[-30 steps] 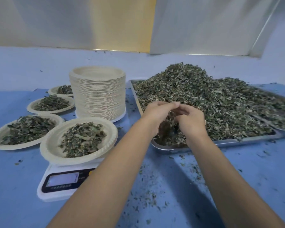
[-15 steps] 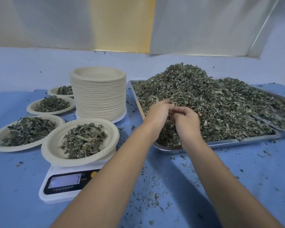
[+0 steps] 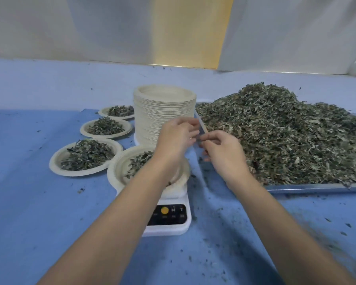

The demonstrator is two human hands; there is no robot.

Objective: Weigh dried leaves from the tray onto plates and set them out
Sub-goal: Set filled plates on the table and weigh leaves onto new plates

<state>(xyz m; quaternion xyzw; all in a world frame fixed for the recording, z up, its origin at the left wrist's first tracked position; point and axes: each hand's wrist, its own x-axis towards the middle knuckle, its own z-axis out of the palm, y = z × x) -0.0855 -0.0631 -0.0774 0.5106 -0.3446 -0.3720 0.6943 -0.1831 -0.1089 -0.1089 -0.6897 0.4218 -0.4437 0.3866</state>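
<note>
While the left grip (image 3: 177, 138) and right grip (image 3: 224, 155) hang fingertips nearly touching, fingers loosely curled, whether either holds anything cannot be told. The part-filled plate (image 3: 114, 171) on the scale (image 3: 173, 225) sits below the left grip. The tray (image 3: 316, 187) of leaves (image 3: 286, 130) lies just right of the right grip.

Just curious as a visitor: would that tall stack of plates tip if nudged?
Probably not: the stack of plates sits straight and nested on a broad base. Its thin plates look light, so a push may slide it.
</note>
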